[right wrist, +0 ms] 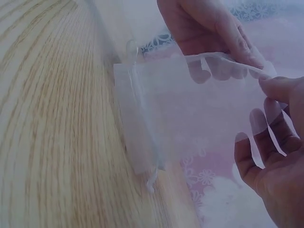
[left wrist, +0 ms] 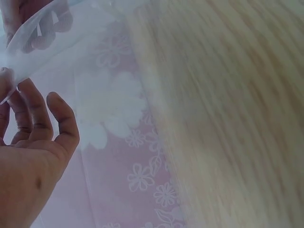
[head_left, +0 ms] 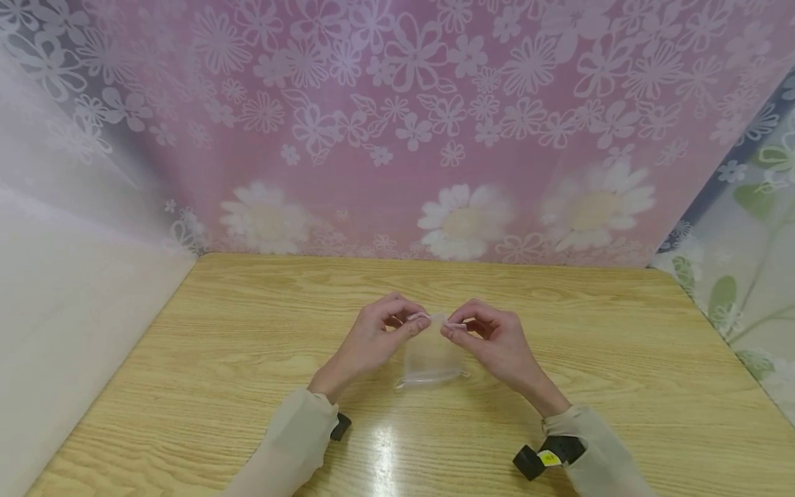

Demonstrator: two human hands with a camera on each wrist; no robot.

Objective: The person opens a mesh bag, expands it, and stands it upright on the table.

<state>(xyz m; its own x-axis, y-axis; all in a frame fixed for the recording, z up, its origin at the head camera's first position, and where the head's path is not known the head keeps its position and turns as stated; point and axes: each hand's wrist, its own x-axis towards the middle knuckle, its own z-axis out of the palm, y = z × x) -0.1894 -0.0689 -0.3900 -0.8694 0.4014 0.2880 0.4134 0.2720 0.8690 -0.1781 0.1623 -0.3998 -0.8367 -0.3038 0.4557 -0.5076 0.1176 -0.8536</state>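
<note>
A sheer white drawstring pouch [head_left: 433, 355] hangs flat between both hands above the wooden table. My left hand [head_left: 380, 333] pinches one upper corner between thumb and fingers. The opposite upper corner is pinched by my right hand [head_left: 499, 339]. In the right wrist view the pouch [right wrist: 190, 107] lets fingers show through its thin fabric, and its drawstring [right wrist: 142, 107] runs across the lower end, with a small loop at each side. The left wrist view catches only part of the pouch [left wrist: 90, 28], above the left hand [left wrist: 35, 142].
The wood-grain table [head_left: 248, 310] reaches back to a pink flowered curtain [head_left: 373, 172]. Pale cloth [head_left: 74, 276] hangs on the left, and a leaf-patterned curtain [head_left: 745, 276] on the right. A black band [head_left: 562, 450] circles the right wrist.
</note>
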